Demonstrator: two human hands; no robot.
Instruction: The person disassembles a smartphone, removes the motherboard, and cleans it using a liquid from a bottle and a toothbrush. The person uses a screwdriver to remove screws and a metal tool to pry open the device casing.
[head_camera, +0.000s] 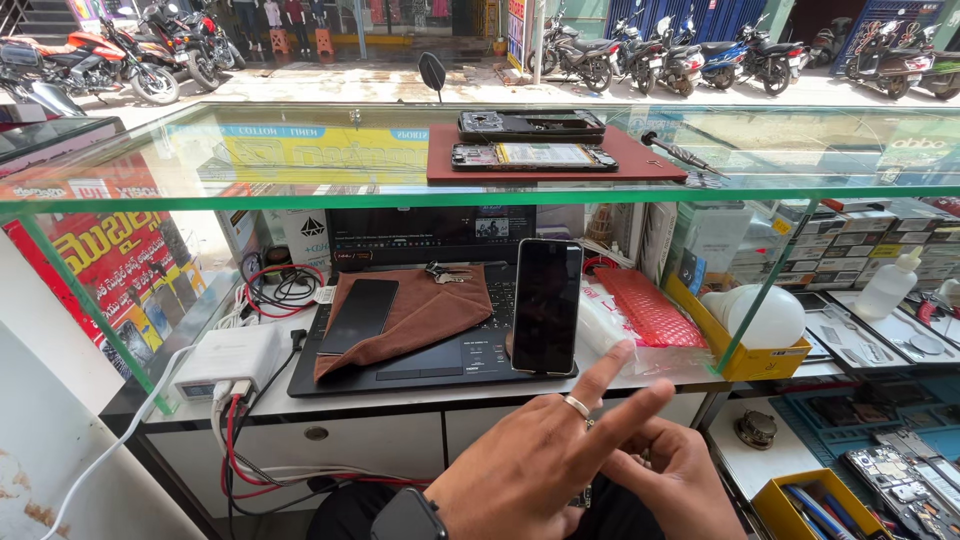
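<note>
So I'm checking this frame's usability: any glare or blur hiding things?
Head view: daylight, mostly sharp; reflections wash over the glass shelf; the upright phone stays clear; the left hand and right hand, low in frame, look slightly soft.

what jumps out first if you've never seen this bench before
The left hand, ring on a finger, stretches two fingers toward a dark phone propped upright on the laptop under the glass counter; the right hand rests just behind it. On the glass top, a red mat carries two opened phones, with a screwdriver beside it.
</note>
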